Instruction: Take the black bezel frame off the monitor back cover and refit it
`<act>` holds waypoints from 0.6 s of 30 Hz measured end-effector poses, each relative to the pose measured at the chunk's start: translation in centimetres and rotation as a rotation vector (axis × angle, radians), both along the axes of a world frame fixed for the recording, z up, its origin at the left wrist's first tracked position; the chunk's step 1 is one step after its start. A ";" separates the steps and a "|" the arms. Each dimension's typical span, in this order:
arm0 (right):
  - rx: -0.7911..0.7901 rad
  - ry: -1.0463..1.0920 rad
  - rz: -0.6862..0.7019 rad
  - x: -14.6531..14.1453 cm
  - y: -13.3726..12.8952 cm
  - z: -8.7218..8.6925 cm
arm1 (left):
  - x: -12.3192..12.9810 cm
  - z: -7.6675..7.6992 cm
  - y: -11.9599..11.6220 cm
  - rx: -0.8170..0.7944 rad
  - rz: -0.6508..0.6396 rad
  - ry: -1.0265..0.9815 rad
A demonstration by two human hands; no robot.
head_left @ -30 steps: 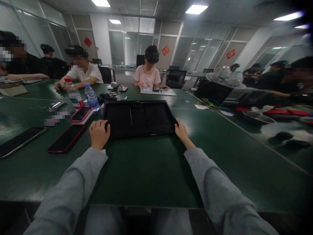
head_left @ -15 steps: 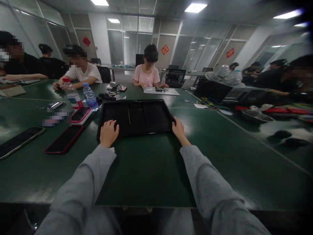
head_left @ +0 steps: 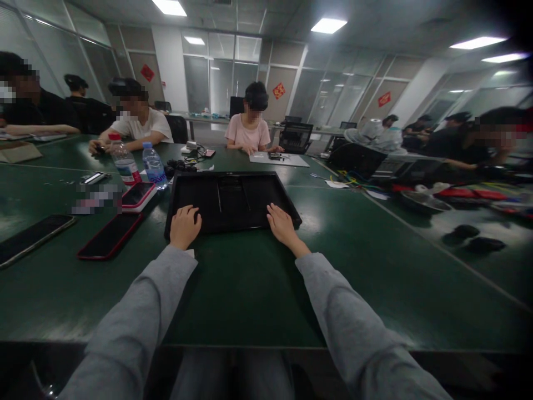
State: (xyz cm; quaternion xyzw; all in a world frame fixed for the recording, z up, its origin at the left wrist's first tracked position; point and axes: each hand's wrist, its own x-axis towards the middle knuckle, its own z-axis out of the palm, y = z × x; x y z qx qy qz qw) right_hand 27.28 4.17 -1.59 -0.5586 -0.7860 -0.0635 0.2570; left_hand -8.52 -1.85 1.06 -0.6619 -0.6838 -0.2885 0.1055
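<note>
A black, shallow rectangular tray-like casing (head_left: 233, 208) with a raised rim lies flat on the table in front of me. Two thin light lines run across its inner face, with a darker block between them near the far side. My left hand (head_left: 185, 225) rests over its near left rim, fingers laid forward on the inner surface and nothing in them. At the near right rim lies my right hand (head_left: 281, 223), palm down, fingers extended over the edge. The undersides of both hands are hidden.
Left of the casing are a red-edged phone (head_left: 110, 238), a pink-framed device (head_left: 139, 196), another phone (head_left: 35, 236) and two plastic bottles (head_left: 154, 166). Black cables (head_left: 183, 166) lie behind. A person (head_left: 249, 130) sits opposite at a white board (head_left: 287, 160). A pan (head_left: 425, 201) stands right.
My right hand has shifted left, from gripping the casing's right side to lying flat over its near rim. My left hand stays in place. The view has turned slightly right.
</note>
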 end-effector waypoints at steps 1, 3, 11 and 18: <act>-0.015 -0.004 0.010 0.0 0.0 0.0 | 0.0 0.0 0.0 -0.003 0.000 0.004; -0.023 -0.004 0.020 0.1 0.0 0.0 | 0.0 0.0 0.0 -0.007 -0.004 0.008; -0.017 0.006 0.024 0.3 0.1 0.2 | 0.1 0.1 -0.1 0.016 -0.009 0.019; -0.020 0.002 0.022 0.3 0.1 0.3 | 0.0 -0.1 0.1 0.008 -0.003 0.039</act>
